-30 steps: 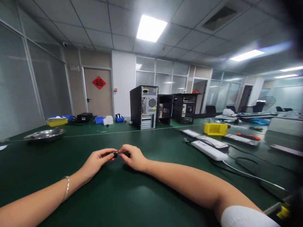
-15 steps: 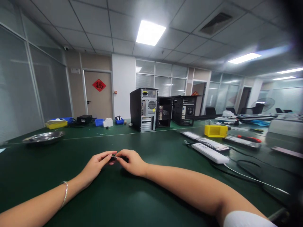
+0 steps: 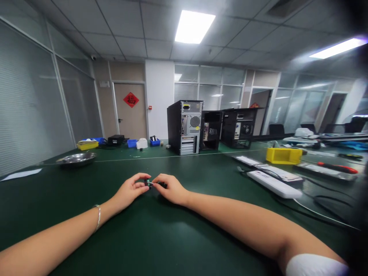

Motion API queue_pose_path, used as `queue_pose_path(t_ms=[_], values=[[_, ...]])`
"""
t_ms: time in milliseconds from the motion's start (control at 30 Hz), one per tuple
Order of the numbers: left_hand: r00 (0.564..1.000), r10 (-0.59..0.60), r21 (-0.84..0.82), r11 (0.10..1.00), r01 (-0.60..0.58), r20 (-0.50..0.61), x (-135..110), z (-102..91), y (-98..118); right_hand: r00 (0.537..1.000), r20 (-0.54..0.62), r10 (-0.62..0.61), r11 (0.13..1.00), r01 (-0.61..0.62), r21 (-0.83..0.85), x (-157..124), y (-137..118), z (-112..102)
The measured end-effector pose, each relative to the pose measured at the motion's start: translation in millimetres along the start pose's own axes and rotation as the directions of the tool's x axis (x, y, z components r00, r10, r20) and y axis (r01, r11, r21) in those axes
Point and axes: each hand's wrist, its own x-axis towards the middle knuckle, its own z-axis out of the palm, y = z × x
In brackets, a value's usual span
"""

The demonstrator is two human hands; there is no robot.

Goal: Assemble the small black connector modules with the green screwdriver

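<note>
My left hand (image 3: 129, 190) and my right hand (image 3: 171, 188) meet over the green table (image 3: 161, 237), fingertips pinched together on a small dark part (image 3: 148, 183) with a greenish glint. The part is tiny and mostly hidden by the fingers, so its shape is unclear. Both forearms rest low over the table. A thin bracelet (image 3: 98, 217) circles my left wrist.
A metal bowl (image 3: 76, 158) sits far left, near a sheet of paper (image 3: 21, 174). Three black computer cases (image 3: 185, 127) stand at the back. White power strips (image 3: 274, 184), black cables, a yellow bin (image 3: 283, 155) and a red-handled screwdriver (image 3: 337, 167) lie right. Small blue and yellow bins (image 3: 87, 145) line the far edge.
The view has shifted right and slightly down. My hands stay joined on the small part, the fingers having turned it slightly so a greenish end shows.
</note>
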Motion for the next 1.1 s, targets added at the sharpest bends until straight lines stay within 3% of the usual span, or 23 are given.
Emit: queue_pose_path(t_ms=[200, 433, 700, 1100], values=[[0.996, 0.073, 0.145, 0.987, -0.065, -0.055, 0.3, -1.7, 3.0, 0.999, -0.024, 0.027, 1.000, -0.028, -0.014, 0.2, -3.5, 0.0], [0.990, 0.032, 0.023, 0.999, -0.029, -0.140, -1.1, -1.1, 8.2, 0.998, -0.042, 0.054, 0.995, -0.057, -0.077, 0.6, -5.3, -1.1], [0.992, 0.042, -0.006, 0.999, -0.043, -0.119, -1.3, 0.2, 6.9, 1.000, -0.016, 0.021, 0.994, -0.023, -0.110, -0.5, -5.0, -1.0], [0.994, -0.033, -0.240, 0.971, 0.008, -0.101, -2.9, 4.6, 12.8, 0.999, -0.037, -0.038, 0.996, 0.035, -0.085, -1.8, -4.9, -2.7]])
